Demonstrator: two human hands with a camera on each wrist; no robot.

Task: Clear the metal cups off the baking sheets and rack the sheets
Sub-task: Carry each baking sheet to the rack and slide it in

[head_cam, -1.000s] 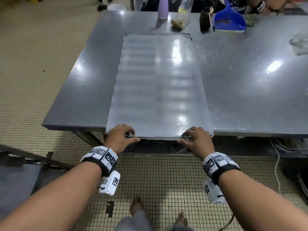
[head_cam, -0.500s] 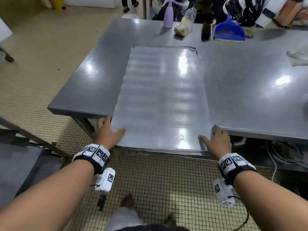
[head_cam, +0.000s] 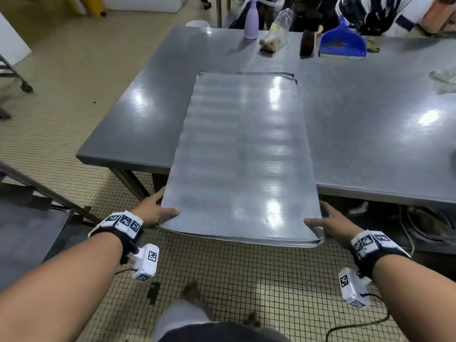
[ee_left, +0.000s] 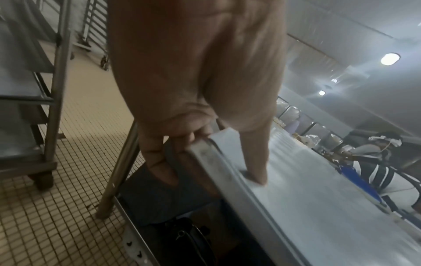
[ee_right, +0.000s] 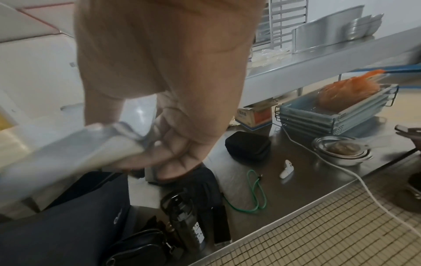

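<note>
since the baking sheet [head_cam: 243, 154] overhung the table [head_cam: 370, 134], each hand gripped a near corner. left hand [head_cam: 155, 209] and right hand [head_cam: 332, 224] pinched it, thumbs on top, probably to lift it level.

Grey stainless-steel worktop [head_cam: 138, 119] on a floor of small beige tiles [head_cam: 61, 82]. Directly on it: a large flat rectangular metal baking sheet [head_cam: 244, 156], lengthwise, its near end overhanging the front edge. Along the far edge, left to right: a lilac plastic bottle [head_cam: 251, 23], upright; a clear plastic bag holding pale contents [head_cam: 275, 33]; a dark brush [head_cam: 307, 45]; a blue plastic dustpan [head_cam: 343, 43]. At the right edge, crumpled clear plastic [head_cam: 444, 77]. A lower steel shelf [ee_right: 296, 189] under the worktop carries stacked metal bowls [ee_right: 341, 151], stacked blue-grey crates [ee_right: 330, 115], a black pouch [ee_right: 248, 145] and a green cord [ee_right: 257, 194].
</note>
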